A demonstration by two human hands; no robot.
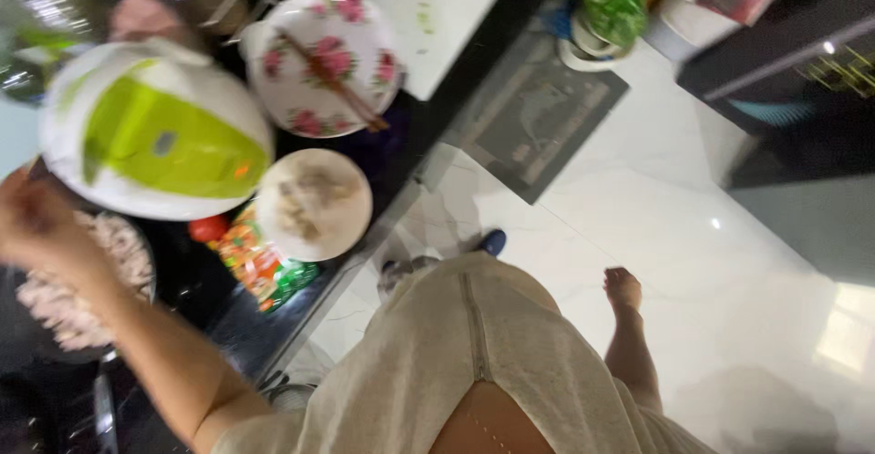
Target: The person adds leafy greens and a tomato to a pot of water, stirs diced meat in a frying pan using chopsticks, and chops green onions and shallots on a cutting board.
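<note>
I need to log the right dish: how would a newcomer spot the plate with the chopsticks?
Start at the dark counter, on the left of the white floor. Past the white and green rice cooker, beside the white cutting board, lies the plate. Unlike the plain bowl nearby, it has pink flowers and chopsticks across it.

A glossy white marble floor (693, 235) fills the right of the frame, with a grey mat (538, 117) at upper centre beside the dark counter (401, 180).
</note>
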